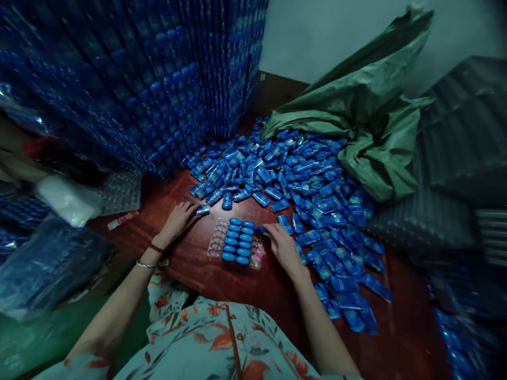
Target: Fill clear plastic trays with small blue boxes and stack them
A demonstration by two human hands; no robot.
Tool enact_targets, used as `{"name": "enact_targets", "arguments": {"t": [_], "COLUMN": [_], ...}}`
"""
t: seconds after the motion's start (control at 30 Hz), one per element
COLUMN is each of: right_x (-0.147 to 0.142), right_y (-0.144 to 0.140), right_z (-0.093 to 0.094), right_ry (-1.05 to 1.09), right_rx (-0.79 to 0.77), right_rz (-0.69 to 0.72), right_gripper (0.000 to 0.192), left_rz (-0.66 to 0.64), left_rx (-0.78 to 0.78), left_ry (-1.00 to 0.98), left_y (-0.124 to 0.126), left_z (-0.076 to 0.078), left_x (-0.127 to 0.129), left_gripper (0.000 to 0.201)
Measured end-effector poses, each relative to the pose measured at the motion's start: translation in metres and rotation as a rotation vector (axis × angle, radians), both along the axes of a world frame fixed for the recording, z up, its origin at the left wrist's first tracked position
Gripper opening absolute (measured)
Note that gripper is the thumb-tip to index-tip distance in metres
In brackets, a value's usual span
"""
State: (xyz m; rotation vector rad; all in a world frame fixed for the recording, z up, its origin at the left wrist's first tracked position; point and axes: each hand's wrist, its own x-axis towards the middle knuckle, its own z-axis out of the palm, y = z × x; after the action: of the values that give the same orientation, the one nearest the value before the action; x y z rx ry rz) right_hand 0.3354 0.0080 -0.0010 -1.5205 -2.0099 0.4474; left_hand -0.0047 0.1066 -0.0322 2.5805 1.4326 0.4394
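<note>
A clear plastic blister tray (215, 241) lies on the red-brown tabletop in front of me. Two columns of glossy blue oval pieces (236, 242) fill its middle, and its outer columns of hollows look unfilled. To the left of the tray, my left hand (179, 220) is closed on a small blue wrapped packet (202, 210). At the tray's upper right, the fingertips of my right hand (283, 247) pinch another small blue packet (260, 229). The fingers partly hide both held packets.
A large heap of blue packets (273, 169) spreads across the back and right. Tall stacks of filled blue trays (158, 79) rise at the left. A green sack (356, 121) slumps behind the heap. Clear trays (121, 192) and a pink strip (122, 220) lie left.
</note>
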Motion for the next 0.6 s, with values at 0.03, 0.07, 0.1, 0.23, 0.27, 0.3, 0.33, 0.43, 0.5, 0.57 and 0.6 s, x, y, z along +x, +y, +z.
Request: {"name": "enact_targets", "arguments": {"t": [0.03,0.07,0.1,0.23,0.27,0.3,0.33,0.43,0.5,0.57,0.6], "right_x": [0.001,0.001,0.001,-0.002,-0.003,-0.004,-0.004,-0.004,-0.004,-0.005,-0.006], "right_y": [0.001,0.002,0.002,0.010,0.013,0.015,0.017,0.018,0.016,0.014,0.013], "right_z": [0.003,0.006,0.010,0.023,0.025,0.026,0.026,0.021,0.017,0.015,0.016], "right_ry": [-0.071,-0.135,-0.190,-0.333,-0.349,-0.358,-0.356,-0.282,-0.223,-0.219,-0.245], "right_rx": [-0.008,-0.018,-0.030,-0.085,-0.097,-0.109,-0.117,-0.106,-0.083,-0.080,-0.088], "right_rz": [0.025,0.046,0.066,0.122,0.131,0.137,0.143,0.145,0.119,0.102,0.105], "right_gripper": [0.033,0.035,0.037,0.038,0.038,0.038,0.037,0.036,0.033,0.029,0.027], "left_rz": [-0.012,-0.019,-0.021,-0.057,-0.074,-0.086,-0.094,-0.126,-0.168,-0.213,-0.236], "left_rx": [-0.014,-0.031,-0.052,-0.121,-0.126,-0.122,-0.114,-0.098,-0.105,-0.121,-0.131], "left_ry": [-0.024,-0.070,-0.128,-0.266,-0.255,-0.232,-0.200,-0.069,-0.003,0.026,0.034], "left_y": [-0.004,-0.010,-0.016,-0.036,-0.038,-0.039,-0.040,-0.039,-0.040,-0.041,-0.041], "left_z": [0.004,0.008,0.013,0.031,0.034,0.037,0.038,0.043,0.046,0.051,0.053], "left_x": [0.001,0.002,0.005,0.029,0.037,0.043,0.049,0.056,0.054,0.053,0.053], "left_gripper": [0.037,0.036,0.034,0.031,0.031,0.031,0.032,0.031,0.031,0.030,0.029]}}
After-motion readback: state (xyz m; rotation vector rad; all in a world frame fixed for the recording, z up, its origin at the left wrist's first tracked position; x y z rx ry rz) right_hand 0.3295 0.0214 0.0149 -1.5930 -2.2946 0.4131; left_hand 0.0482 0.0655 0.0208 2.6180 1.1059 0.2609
